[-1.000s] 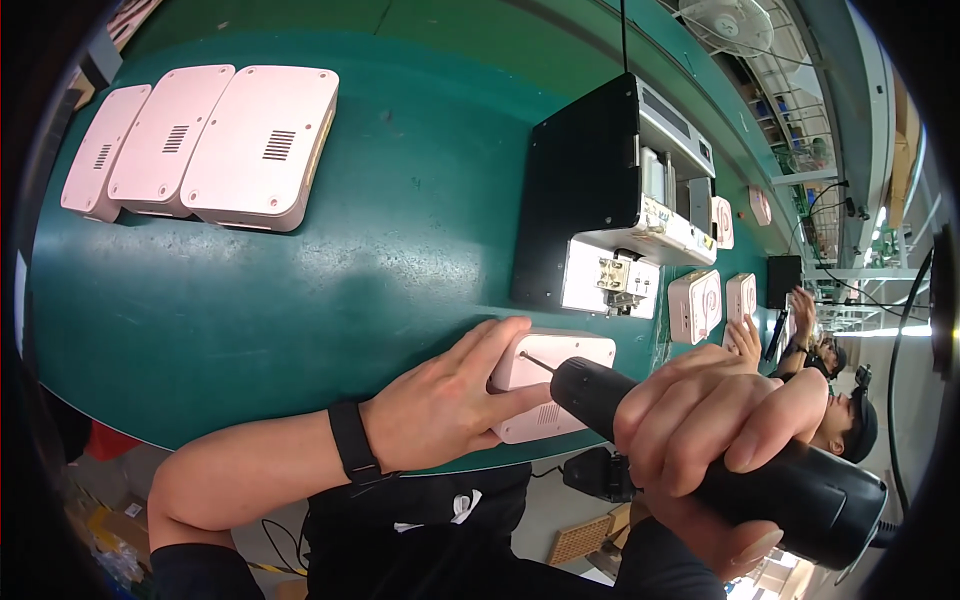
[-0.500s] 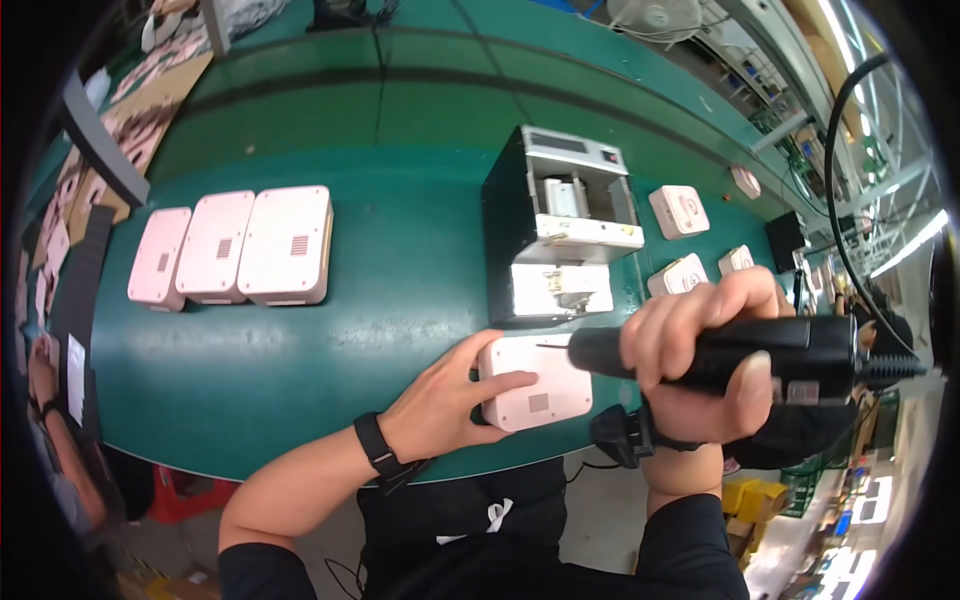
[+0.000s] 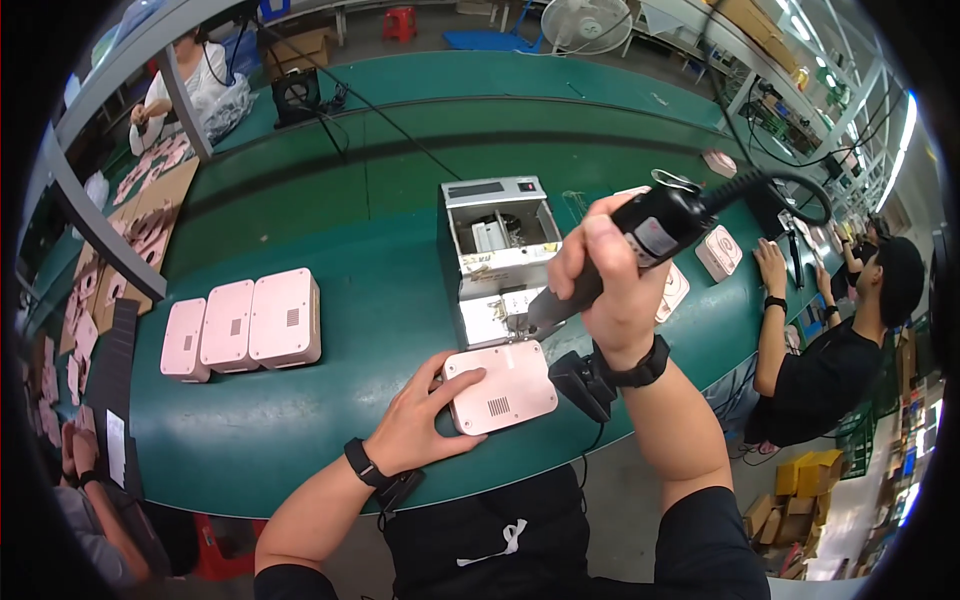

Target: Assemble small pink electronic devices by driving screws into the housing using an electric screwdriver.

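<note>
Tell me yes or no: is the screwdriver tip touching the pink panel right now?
No, the right hand holds the electric screwdriver raised at the screw feeder box, above the pink panel under the left hand.

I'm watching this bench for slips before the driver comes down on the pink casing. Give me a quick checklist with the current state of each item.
1. Left hand steadies the pink casing: ok, fingers on its left edge.
2. Right hand grips the electric screwdriver firmly: ok.
3. Driver tip over the casing: not ok, it points at the grey screw feeder box.
4. Screw on the tip: cannot tell.
5. Casing flat on the green belt: ok.
</note>
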